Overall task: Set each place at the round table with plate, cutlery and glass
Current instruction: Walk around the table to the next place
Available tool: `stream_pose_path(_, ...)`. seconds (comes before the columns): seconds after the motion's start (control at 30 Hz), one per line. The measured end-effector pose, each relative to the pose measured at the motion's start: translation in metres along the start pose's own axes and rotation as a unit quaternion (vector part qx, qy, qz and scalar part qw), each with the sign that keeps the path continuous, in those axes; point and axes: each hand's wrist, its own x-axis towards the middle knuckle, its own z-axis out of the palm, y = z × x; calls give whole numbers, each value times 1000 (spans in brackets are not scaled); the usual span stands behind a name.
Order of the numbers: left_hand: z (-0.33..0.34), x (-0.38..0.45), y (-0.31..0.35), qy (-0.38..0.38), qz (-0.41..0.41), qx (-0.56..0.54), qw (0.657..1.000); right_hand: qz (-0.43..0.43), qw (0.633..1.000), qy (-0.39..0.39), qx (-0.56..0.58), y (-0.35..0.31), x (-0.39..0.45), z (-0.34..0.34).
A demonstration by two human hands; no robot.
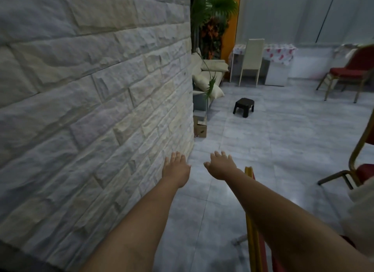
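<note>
Both hands, left hand [175,168] and right hand [221,167], reach forward with fingers spread, holding nothing

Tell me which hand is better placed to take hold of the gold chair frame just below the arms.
Right. The right hand is open and hangs almost over the gold chair frame, which runs under that forearm. The left hand, also open, is out by the stone wall, farther from it.

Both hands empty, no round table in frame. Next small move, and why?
Probably walk on along the stone wall over the open floor. Left hand and right hand reach forward open, holding nothing, and no plate, cutlery or glass shows here, so they likely have to be found first.
</note>
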Motion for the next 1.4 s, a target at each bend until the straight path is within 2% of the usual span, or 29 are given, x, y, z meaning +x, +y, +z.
stream_pose_path(0.27,2,76,26,-49,34,-8,998,38,998,-42,15,36,50,4)
stream_pose_path(0.57,10,187,69,-79,131,16,988,173,983,-46,47,100,99,3)
stream_pose_path(0.77,3,273,97,-92,235,26,967,278,956,-40,85,134,138,-10)
stream_pose_path(1.0,0,343,129,-100,321,55,940,349,930,-19,112,154,185,-15)
stream_pose_path(1.4,0,445,244,-122,437,75,888,467,874,-8,134,257,233,-34)
